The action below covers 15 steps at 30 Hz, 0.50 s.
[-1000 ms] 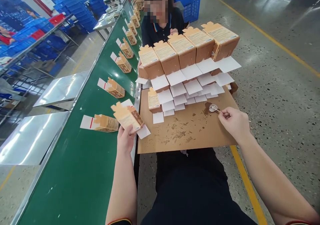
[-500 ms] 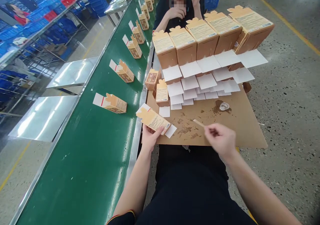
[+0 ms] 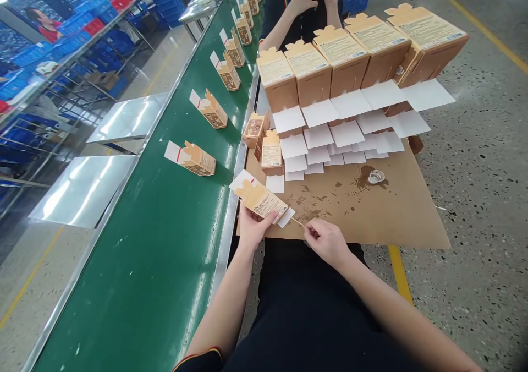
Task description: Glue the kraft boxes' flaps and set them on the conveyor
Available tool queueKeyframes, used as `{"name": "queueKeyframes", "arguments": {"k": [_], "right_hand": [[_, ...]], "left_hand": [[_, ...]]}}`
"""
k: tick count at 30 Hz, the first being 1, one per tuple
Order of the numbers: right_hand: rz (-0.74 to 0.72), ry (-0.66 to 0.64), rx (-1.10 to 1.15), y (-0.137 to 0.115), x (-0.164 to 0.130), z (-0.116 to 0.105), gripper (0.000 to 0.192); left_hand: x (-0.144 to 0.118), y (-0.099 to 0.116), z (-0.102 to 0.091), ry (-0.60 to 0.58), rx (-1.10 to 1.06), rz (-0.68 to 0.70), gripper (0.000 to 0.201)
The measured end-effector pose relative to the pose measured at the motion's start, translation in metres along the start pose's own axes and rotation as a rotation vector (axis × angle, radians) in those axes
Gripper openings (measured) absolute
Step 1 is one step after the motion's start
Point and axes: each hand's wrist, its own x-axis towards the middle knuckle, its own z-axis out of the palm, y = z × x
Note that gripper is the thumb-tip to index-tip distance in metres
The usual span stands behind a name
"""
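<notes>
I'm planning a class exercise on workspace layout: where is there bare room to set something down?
Bare: the cardboard between the small dish, right hand and front right corner; and the green surface nearer than its closest box, beside the left forearm. Crowded: the cardboard's far side, under stacked boxes, and the green surface's far stretch, lined with more boxes.

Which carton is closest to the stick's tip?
The carton in the left hand: the stick, in the right hand, ends at its white flap. The other cartons sit farther off, on the green belt or in or beside the stack.
</notes>
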Motion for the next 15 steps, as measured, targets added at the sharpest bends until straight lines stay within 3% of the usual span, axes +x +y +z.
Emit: {"name": "queueKeyframes", "arguments": {"k": [9,15], "right_hand": [[0.097,0.255,0.028,0.002,0.0,-0.034,0.027],[0.165,0.282,0.048,-0.006,-0.011,-0.047,0.03]], "left_hand": [[-0.021,-0.019,0.007,0.018,0.231,0.134,0.071],[-0.024,-0.025,0.011,0.01,0.329,0.133,0.063]]}}
